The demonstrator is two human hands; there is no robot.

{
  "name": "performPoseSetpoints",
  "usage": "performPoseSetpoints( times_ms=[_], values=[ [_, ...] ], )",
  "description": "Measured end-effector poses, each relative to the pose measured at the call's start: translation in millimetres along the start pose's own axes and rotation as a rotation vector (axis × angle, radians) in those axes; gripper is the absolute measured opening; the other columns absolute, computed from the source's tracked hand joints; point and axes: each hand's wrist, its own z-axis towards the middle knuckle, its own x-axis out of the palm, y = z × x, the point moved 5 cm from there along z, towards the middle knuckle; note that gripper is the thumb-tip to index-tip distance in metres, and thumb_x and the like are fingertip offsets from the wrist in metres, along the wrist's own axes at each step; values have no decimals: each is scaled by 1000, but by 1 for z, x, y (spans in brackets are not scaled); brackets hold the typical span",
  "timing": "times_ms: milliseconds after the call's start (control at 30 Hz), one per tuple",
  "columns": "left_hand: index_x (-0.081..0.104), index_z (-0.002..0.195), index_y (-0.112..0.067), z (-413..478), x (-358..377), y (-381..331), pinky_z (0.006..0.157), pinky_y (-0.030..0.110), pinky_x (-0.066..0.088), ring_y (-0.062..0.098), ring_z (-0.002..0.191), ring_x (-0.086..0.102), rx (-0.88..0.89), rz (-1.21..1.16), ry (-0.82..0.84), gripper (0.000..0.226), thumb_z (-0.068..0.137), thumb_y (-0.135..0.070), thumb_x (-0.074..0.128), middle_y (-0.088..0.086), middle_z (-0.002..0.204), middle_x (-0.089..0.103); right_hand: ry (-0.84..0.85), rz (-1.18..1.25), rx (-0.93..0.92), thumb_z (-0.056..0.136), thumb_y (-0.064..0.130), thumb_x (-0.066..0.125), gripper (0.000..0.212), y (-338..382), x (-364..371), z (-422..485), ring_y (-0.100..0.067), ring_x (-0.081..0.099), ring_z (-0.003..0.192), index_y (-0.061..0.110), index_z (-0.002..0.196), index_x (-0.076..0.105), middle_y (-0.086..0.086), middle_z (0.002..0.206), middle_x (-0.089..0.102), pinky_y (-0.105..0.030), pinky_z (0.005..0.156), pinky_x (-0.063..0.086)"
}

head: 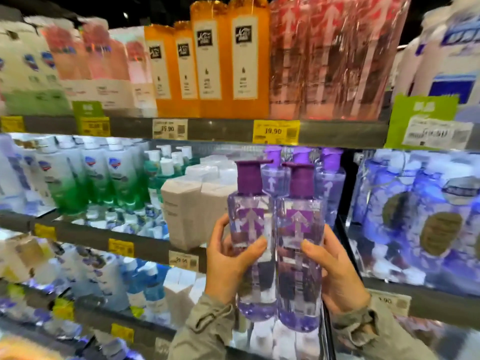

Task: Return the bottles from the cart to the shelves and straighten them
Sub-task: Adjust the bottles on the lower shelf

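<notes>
Our left hand (228,263) grips one purple-capped bottle (250,229) and our right hand (335,276) grips a second bottle (298,242). The two stand upright and touch side by side between our palms. Just beyond our fingertips, matching bottles (330,183) stand on the shelf (85,233).

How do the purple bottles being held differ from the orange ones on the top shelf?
The purple bottles are clear, the orange bottles opaque. Purple are held, by left hand and right hand; orange stand on a shelf. Purple labels show arrows; orange labels are white. All upright.
</notes>
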Motion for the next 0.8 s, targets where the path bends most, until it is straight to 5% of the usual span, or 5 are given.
performPoseSetpoints(
  times_ms=[233,400,600,800],
  values=[
    [49,127,-13,38,19,13,71,27,56,21,89,70,-30,-33,86,88,46,-27,82,4,100,73,-46,-53,-136,43,52,92,121,20,-10,28,-34,49,128,14,144,36,-12,142,49,-57,105,37],
    [47,130,-11,63,33,26,72,29,56,23,91,70,-47,-62,148,102,39,-30,90,8,102,72,-30,-170,-193,49,51,89,97,32,-17,35,-26,59,117,20,131,50,-6,130,61,-43,96,50],
    [51,119,-30,85,45,43,74,24,56,19,102,67,-23,-51,183,102,28,-49,93,2,116,67,-86,-176,-188,46,40,95,121,23,-48,56,-26,35,139,24,146,30,-3,153,34,-56,103,40],
    [48,116,-41,92,42,70,74,18,54,4,102,65,-21,-7,196,103,24,-52,93,-18,111,67,-88,-171,-143,43,37,96,123,8,-63,63,-21,41,136,18,146,32,-1,148,43,-52,110,35]
  ],
)
